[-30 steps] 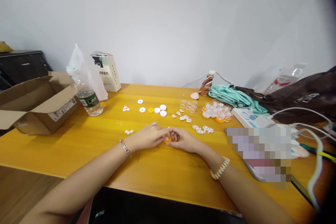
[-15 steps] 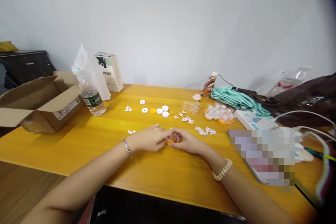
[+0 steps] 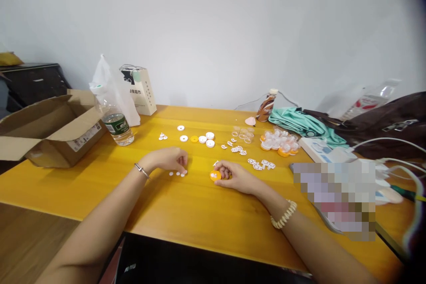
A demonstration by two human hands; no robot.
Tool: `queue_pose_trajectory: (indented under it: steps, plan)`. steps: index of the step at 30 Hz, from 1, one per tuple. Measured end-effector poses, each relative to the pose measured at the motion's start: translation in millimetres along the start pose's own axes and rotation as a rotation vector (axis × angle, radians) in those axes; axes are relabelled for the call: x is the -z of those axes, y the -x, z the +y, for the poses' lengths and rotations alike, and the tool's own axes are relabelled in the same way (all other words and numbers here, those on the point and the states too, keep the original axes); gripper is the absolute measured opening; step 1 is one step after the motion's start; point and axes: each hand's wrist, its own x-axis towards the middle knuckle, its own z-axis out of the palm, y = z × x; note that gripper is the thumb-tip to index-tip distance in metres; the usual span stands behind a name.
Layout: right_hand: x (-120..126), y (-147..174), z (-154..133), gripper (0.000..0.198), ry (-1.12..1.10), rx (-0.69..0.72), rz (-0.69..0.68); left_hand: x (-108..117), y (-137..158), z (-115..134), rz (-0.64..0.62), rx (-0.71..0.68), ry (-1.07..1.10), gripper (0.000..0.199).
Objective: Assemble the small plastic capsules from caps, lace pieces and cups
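My right hand (image 3: 238,177) is closed around the edge of a round orange piece (image 3: 215,176), held just above the table. Small white parts sit inside that piece. Left of it, my left hand (image 3: 169,159) reaches down with bent fingers, thumb and fingertips pinched at a small white disc (image 3: 185,171) at table level. Several similar flat discs (image 3: 178,173) lie just beneath the hand. Beyond both hands stand white round cases (image 3: 210,143) and a yellow ring (image 3: 194,139). White perforated pieces (image 3: 237,150) are scattered farther right, and a small white piece (image 3: 216,163) lies behind the right fingertips.
An open cardboard box (image 3: 63,142) and a water bottle (image 3: 117,126) stand at left. To the right are clear-and-orange assembled pieces (image 3: 278,143), a brown drink bottle (image 3: 266,106), teal cloth (image 3: 306,124), a power strip (image 3: 319,153) and a blurred-out device (image 3: 333,199).
My left hand has left the orange piece and moved left, down to the small discs. Small discs show farther right than before. My right hand stays put, still holding the orange piece.
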Motion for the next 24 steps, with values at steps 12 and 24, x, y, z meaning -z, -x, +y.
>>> queue_pose_trajectory:
  steps: [12, 24]
  plan:
    - [0.9, 1.8, -1.6, 0.042, -0.024, -0.011, -0.004, -10.2, -6.5, 11.4, 0.027, 0.051, -0.091, 0.015]
    - [1.1, -0.3, -12.4, 0.024, -0.105, 0.106, 0.292, -31.9, -8.2, 57.2, 0.420, -0.288, 0.166, 0.016]
